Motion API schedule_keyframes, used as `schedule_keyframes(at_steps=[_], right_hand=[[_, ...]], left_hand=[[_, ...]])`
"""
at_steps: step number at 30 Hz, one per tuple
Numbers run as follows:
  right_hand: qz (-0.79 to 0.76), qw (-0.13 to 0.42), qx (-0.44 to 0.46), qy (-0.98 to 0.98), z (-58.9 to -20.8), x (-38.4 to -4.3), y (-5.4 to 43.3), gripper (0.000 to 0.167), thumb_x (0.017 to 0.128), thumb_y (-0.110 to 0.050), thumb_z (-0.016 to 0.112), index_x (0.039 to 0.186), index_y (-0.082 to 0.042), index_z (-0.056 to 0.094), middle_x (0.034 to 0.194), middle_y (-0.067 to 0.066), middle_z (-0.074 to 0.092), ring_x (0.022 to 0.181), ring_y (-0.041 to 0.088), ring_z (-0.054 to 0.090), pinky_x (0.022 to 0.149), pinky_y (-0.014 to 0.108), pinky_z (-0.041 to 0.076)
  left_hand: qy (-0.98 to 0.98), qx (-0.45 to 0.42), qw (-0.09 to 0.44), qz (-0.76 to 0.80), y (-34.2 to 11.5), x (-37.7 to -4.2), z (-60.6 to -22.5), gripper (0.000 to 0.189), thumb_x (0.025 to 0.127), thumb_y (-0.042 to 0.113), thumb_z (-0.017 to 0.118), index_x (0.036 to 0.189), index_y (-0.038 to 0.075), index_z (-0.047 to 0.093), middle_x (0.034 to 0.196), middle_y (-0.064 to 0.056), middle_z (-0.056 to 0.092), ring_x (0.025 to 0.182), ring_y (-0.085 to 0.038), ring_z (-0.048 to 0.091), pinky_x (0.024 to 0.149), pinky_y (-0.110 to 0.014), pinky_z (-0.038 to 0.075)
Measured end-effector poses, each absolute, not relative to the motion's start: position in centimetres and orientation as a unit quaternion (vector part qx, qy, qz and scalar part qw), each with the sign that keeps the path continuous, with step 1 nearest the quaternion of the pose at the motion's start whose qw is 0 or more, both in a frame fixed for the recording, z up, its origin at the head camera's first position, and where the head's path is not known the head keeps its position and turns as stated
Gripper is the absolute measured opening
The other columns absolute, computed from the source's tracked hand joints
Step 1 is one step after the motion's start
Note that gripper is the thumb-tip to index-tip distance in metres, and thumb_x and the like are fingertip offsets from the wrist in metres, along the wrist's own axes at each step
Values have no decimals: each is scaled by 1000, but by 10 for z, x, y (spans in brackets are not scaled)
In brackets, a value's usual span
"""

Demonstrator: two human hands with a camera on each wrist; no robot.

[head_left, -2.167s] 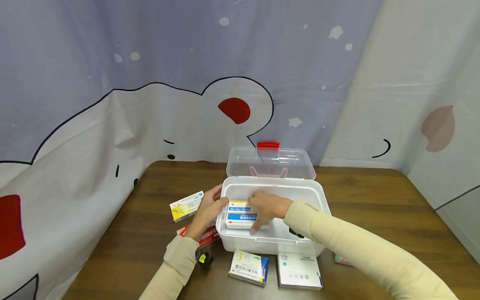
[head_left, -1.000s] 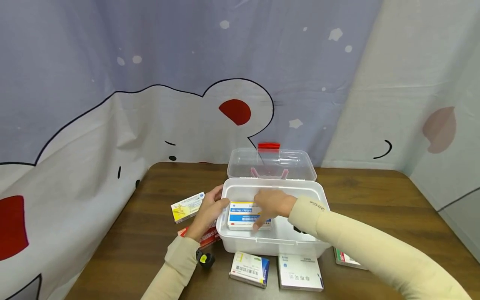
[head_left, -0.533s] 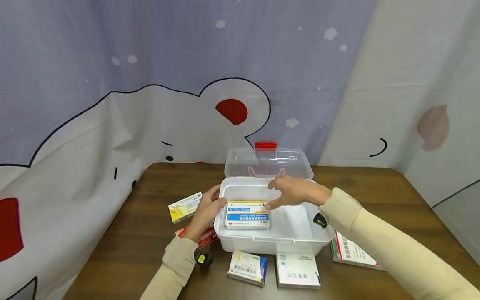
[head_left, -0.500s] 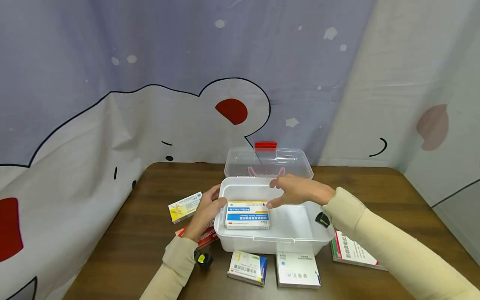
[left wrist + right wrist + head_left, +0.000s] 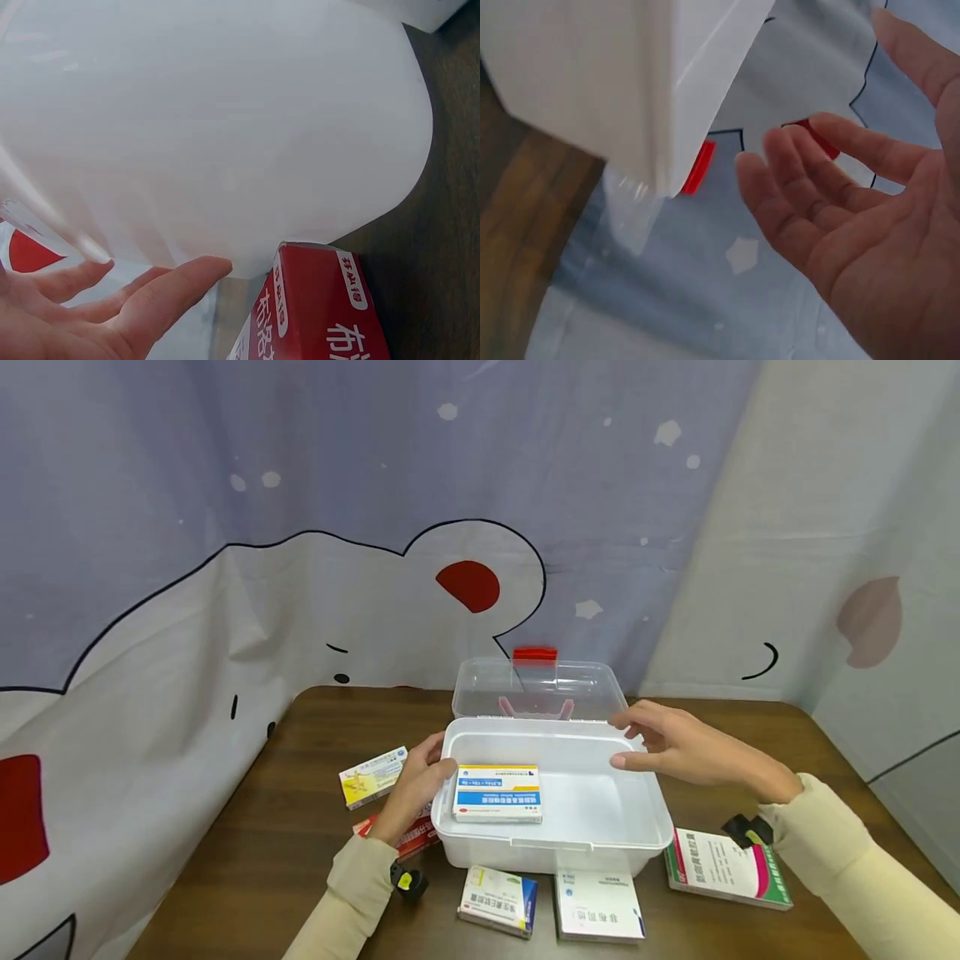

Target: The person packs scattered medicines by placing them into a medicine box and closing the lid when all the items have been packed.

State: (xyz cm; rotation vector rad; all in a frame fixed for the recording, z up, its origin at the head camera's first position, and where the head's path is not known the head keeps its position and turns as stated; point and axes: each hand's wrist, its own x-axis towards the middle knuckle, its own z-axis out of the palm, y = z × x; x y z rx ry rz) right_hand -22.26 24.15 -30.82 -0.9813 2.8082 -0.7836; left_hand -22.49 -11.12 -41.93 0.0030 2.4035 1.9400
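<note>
A white plastic box stands on the table with its clear lid swung back. Inside at the left lies a blue, white and yellow medicine box. My left hand rests against the left wall and rim of the white box. In the left wrist view its fingers look fairly straight along the outer wall. My right hand hovers by the right rim with fingers loosely bent, holding nothing. The right wrist view shows the palm with a gap to the white box.
Around the white box lie a yellow-and-white medicine box, a red one partly behind my left hand, a white-and-blue one, a white one and a green-and-white one. A printed curtain hangs behind the table.
My right hand has left the blue, white and yellow medicine box and moved right to the white box's right rim. The green-and-white box is uncovered. My left hand has stayed put.
</note>
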Motion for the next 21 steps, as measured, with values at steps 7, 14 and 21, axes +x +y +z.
schedule_keyframes(at_steps=[7,14,21], right_hand=[[-271,-4,-265,926,-333,-202,286,42,82,-37,66,120,-28,52,113,-10,56,99,10,55,81,33,49],[-250,-10,-219,943,-363,-187,324,45,80,-35,69,121,-25,52,117,-2,56,102,21,55,79,30,49],[-236,0,-187,953,-384,-173,354,51,79,-38,70,122,-17,53,121,9,54,106,36,51,76,48,47]], left_hand=[[786,-1,30,618,-105,-205,-388,56,83,6,49,138,0,35,124,-26,51,106,-39,54,89,-49,45],[781,-3,19,624,-112,-226,-425,56,82,11,53,136,9,40,122,-19,55,103,-34,57,85,-46,48],[779,-4,19,627,-111,-226,-424,56,83,11,52,137,9,39,120,-18,56,101,-31,58,84,-45,49]])
